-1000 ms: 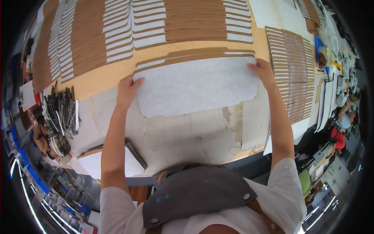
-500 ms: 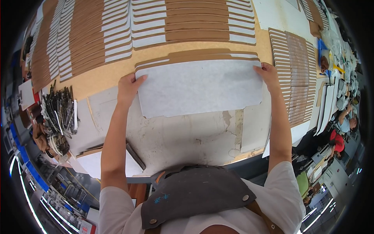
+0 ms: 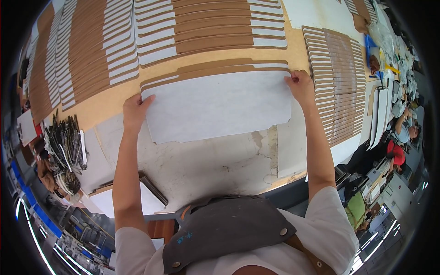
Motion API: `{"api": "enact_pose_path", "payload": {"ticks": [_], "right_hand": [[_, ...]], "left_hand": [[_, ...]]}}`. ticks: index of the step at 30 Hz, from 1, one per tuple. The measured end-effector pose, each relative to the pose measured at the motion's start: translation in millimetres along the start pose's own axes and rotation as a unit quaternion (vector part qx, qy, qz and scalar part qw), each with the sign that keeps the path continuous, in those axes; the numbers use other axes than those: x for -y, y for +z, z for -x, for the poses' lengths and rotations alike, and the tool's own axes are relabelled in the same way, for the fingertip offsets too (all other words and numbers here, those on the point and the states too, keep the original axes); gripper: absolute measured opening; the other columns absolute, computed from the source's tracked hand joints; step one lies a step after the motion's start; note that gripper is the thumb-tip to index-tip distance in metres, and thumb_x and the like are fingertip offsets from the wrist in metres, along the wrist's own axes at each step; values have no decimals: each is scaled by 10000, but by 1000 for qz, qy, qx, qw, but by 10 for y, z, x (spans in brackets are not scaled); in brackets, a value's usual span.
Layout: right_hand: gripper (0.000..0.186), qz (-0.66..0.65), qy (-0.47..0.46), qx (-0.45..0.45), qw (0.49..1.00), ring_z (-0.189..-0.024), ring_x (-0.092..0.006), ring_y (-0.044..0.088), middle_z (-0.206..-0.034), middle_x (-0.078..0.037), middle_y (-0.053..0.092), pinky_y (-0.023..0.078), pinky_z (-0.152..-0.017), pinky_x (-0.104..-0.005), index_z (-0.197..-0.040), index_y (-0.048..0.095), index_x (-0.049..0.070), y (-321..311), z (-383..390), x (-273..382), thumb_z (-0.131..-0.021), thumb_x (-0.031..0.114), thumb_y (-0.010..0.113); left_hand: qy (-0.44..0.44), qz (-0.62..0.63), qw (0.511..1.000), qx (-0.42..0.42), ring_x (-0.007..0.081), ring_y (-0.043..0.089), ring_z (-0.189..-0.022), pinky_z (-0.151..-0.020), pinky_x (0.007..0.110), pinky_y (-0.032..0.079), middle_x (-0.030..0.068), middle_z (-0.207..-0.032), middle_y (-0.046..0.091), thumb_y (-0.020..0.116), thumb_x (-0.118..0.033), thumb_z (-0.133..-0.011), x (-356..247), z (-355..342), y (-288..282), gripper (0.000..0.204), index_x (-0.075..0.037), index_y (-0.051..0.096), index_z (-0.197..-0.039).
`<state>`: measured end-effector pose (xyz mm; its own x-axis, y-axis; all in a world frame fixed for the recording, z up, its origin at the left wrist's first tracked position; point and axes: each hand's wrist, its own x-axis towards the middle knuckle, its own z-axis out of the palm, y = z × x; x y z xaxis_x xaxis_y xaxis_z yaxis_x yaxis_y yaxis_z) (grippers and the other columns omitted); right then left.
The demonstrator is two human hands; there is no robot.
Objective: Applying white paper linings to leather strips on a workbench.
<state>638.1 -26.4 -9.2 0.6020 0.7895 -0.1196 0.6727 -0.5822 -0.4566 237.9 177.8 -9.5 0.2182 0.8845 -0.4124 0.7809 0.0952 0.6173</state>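
Hands pinching white sheet point(image 3: 220, 106) at both far corners: left hand point(image 3: 134, 111), right hand point(image 3: 300, 86), fingers clenched on edges; sheet flat on stained worktop point(image 3: 215, 158); rows of brown strips point(image 3: 206, 27) beyond.

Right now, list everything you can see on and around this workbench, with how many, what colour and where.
white sheet: one, white, middle of the bench, held at both upper corners.
card strips: many, brown with white ends, in overlapping rows across the far side.
strip stack: one fanned row, brown and white, right side.
workbench: one, tan board with a worn whitish patch near the person.
dark tools: a pile, black and grey, left edge; kind unclear.
white board: one, white, lower left.
other people: at least two, far right.
apron: one, dark grey, bottom centre.
left hand: on the sheet's upper left corner.
right hand: pinching the sheet's upper right corner.
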Motion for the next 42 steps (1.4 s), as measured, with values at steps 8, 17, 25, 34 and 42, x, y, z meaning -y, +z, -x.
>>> {"api": "enact_pose_path", "payload": {"ticks": [8,17,25,34,42], "right_hand": [[250,-78,121,53,988,-624,-211,592,-689,-133,622,461,-611,-316,-830,606,-19,45,-79,-85,-769,221,634],[259,-27,99,40,994,-647,-262,596,-706,-143,620,458,-627,-339,-831,595,-10,79,-68,1,-792,246,609],[261,-59,93,15,994,-639,-261,592,-698,-135,616,456,-620,-337,-833,583,2,128,-4,-39,-803,261,607],[254,-32,113,10,993,-646,-249,598,-715,-124,626,461,-621,-340,-845,589,26,134,-10,-6,-802,275,616],[253,-62,113,20,992,-664,-235,605,-734,-123,637,467,-634,-321,-839,593,10,112,-17,-21,-788,255,632]], "left_hand": [[-15,55,998,10,75,292,-445,-399,265,267,-12,-473,362,721,-244,-726,116,-23,37,438,-20,407,-520],[-21,60,997,34,62,397,-429,-397,230,338,-1,-473,442,725,-267,-720,101,-19,-6,415,-15,458,-526],[-14,35,999,7,86,352,-410,-386,261,323,6,-468,417,719,-271,-722,70,0,35,427,-12,441,-527],[5,-3,1000,-15,110,310,-440,-414,289,300,23,-464,371,719,-302,-721,38,25,49,482,-13,385,-529],[36,-54,997,-33,135,331,-436,-427,302,312,50,-456,384,712,-323,-725,85,-3,67,483,0,413,-526]]}}
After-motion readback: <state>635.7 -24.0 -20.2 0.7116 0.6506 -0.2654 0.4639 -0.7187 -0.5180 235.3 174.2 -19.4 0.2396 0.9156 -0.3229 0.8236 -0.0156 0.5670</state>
